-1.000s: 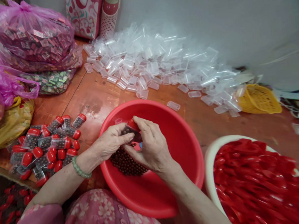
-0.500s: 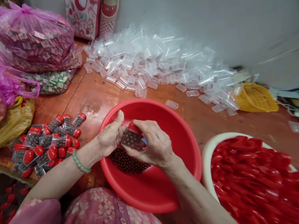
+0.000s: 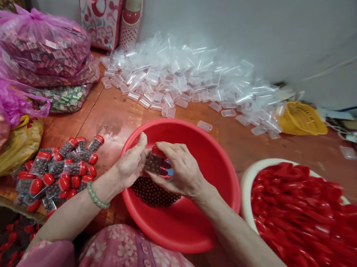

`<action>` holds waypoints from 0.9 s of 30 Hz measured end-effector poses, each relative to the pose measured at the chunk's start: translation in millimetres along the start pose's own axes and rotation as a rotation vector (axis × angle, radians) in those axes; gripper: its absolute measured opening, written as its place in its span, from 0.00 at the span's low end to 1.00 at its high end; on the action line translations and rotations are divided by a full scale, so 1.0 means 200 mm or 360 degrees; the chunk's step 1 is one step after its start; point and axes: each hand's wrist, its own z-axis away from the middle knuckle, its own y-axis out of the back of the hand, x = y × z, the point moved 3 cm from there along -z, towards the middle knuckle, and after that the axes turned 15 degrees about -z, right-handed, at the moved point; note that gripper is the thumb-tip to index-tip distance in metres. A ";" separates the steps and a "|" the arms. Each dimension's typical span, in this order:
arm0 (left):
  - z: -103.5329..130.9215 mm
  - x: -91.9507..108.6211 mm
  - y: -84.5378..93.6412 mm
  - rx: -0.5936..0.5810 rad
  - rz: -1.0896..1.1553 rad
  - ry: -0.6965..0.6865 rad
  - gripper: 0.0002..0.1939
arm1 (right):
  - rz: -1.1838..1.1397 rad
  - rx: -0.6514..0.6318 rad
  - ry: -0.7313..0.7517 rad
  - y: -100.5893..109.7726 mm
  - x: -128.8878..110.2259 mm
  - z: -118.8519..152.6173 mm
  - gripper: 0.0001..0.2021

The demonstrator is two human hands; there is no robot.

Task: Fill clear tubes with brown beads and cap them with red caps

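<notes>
My right hand (image 3: 183, 169) grips a small clear plastic box (image 3: 154, 163) of dark brown balls with a red cap, tilted above the red basin (image 3: 225, 175). Something blue and red shows beside the box within the right hand; I cannot make it out. At the box's left side is my left hand (image 3: 132, 162), thumb stretched up and apart, its fingertips close against the box and partly hidden. Below both hands, a heap of loose dark brown balls (image 3: 154, 192) lies in the basin.
Filled red-capped boxes (image 3: 60, 167) lie piled at left. Clear empty boxes (image 3: 175, 78) heap along the wall. A white tub (image 3: 245, 185) of red plastic pieces (image 3: 302, 214) stands at right. Pink bags (image 3: 45, 45) and a yellow basket (image 3: 303, 119) are farther back.
The box has turned slightly in my right hand, and more of the blue bit shows. Both hands stay over the basin; the view has shifted a little.
</notes>
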 end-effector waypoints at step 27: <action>-0.07 -0.05 -0.10 0.0965 0.0033 0.0088 0.19 | -0.0101 -0.0010 0.0033 -0.04 0.01 0.02 0.32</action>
